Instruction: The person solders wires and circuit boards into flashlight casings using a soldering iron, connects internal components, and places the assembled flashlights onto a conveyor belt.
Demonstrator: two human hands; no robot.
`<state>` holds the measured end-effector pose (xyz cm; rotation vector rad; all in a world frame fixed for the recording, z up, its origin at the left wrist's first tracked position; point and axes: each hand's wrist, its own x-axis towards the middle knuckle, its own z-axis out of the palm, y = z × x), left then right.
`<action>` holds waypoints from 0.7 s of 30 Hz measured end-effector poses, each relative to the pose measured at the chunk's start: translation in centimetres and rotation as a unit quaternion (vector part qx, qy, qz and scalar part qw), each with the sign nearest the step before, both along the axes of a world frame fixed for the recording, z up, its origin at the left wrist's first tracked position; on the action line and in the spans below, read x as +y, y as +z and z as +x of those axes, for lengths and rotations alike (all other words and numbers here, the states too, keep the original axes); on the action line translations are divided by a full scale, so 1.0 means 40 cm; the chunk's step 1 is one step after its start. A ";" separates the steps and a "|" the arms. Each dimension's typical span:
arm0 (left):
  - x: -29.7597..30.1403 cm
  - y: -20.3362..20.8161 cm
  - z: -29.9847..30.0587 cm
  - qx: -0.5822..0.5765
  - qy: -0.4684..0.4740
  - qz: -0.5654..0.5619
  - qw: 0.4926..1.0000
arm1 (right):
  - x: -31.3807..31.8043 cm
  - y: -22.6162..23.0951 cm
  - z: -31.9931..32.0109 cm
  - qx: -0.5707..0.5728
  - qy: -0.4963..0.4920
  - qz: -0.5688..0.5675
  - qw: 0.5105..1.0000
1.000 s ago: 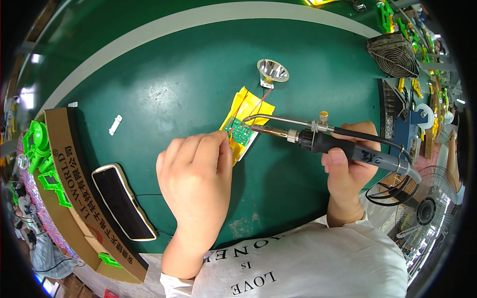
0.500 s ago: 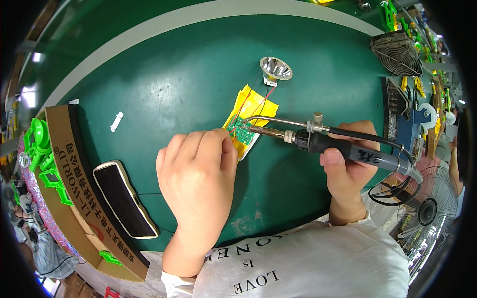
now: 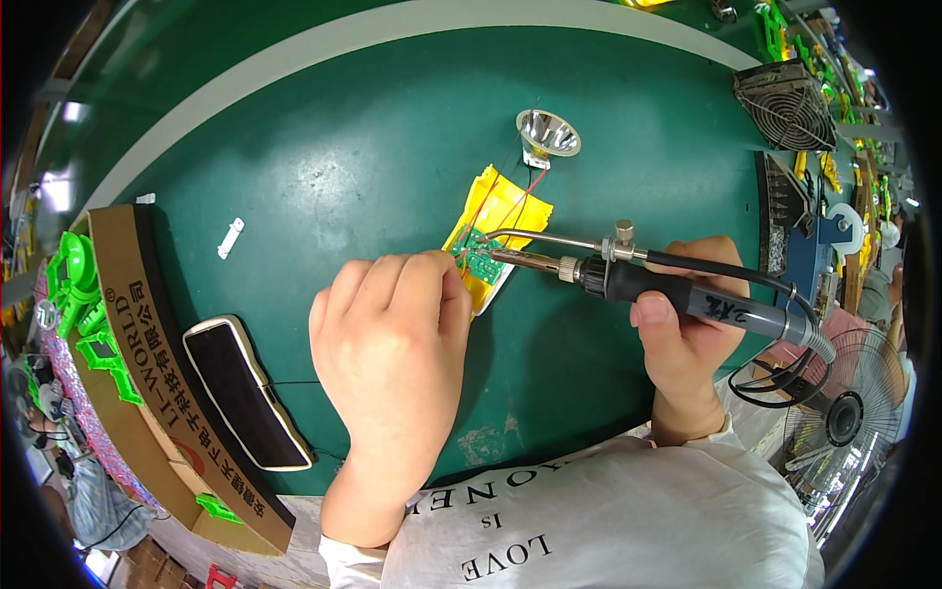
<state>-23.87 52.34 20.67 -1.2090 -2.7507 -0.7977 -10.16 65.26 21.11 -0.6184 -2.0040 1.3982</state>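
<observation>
My right hand [image 3: 682, 329] is wrapped round the grey and black handle of a soldering iron [image 3: 638, 280], which has a thin metal feed tube [image 3: 559, 239] above its barrel. The iron's tip meets a small green circuit board [image 3: 481, 265] on a yellow-wrapped block [image 3: 481, 294]. On the block's near left side, my left hand [image 3: 392, 324] is closed in a pinch beside the board. A short red wire [image 3: 461, 256] runs into its fingers; the fingertips are partly hidden. Red and black wires link the board to a shiny cone-shaped reflector [image 3: 549, 133] lying beyond it.
A phone-like black slab with a pale rim [image 3: 245, 393] lies at left, near a cardboard box wall [image 3: 177, 363] with green plastic parts [image 3: 74, 275] behind it. A small white strip [image 3: 231, 239] is on the green table. A boxed fan [image 3: 785, 106] stands far right, a wire-cage fan [image 3: 844, 417] near right.
Almost nothing differs. The reflector sits slightly farther right in the picture; both hands and the soldering iron keep nearly the same place and grip.
</observation>
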 end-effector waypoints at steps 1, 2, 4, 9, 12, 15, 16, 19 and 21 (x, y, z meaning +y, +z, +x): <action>0.000 0.000 0.000 0.000 0.000 0.000 1.000 | 0.000 0.001 0.000 0.002 -0.005 -0.002 1.000; 0.000 0.000 -0.001 -0.002 0.000 0.001 1.000 | -0.001 0.001 -0.001 0.002 -0.005 -0.002 1.000; -0.001 -0.003 -0.001 -0.003 0.000 0.002 1.000 | -0.002 0.001 -0.003 0.008 -0.013 -0.006 1.000; -0.003 -0.014 -0.004 0.010 -0.010 0.014 1.000 | -0.003 0.000 -0.004 0.007 -0.012 0.001 1.000; -0.002 -0.013 -0.002 0.009 -0.004 0.011 1.000 | -0.001 0.000 -0.005 0.007 -0.018 -0.006 1.000; -0.004 -0.012 -0.002 0.006 -0.006 0.008 1.000 | -0.004 0.004 -0.002 0.003 -0.018 -0.022 1.000; -0.004 -0.011 -0.001 0.007 -0.006 0.008 1.000 | -0.005 0.006 -0.002 0.006 -0.019 -0.029 0.999; -0.007 -0.011 0.002 0.014 -0.004 0.006 1.000 | -0.005 0.001 0.001 0.002 -0.009 -0.004 1.000; -0.008 -0.016 0.006 0.014 -0.002 0.012 1.000 | -0.006 0.000 0.003 0.003 -0.010 -0.008 1.000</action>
